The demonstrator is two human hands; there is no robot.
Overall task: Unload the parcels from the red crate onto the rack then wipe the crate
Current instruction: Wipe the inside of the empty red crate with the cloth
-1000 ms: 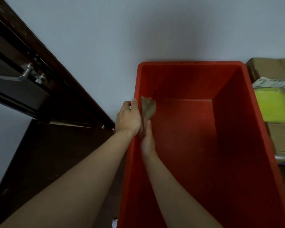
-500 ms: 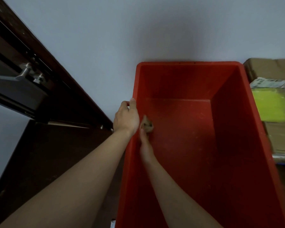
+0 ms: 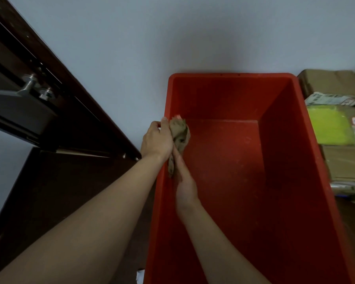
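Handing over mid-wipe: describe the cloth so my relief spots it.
Find the red plastic crate by the pale wall. On its left inner wall, beside the left hand gripping the rim, the right hand presses a crumpled olive-brown cloth, the only loose thing inside.

I see left hand (image 3: 156, 140) gripping red crate (image 3: 285, 160) left rim; right hand (image 3: 186, 182) pressing brown cloth (image 3: 179, 134) on inner wall.

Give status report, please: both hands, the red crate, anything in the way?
Left hand grips red crate rim. Right hand presses cloth on inner left wall. No load inside; parcels beside it, at right. Nothing blocks.
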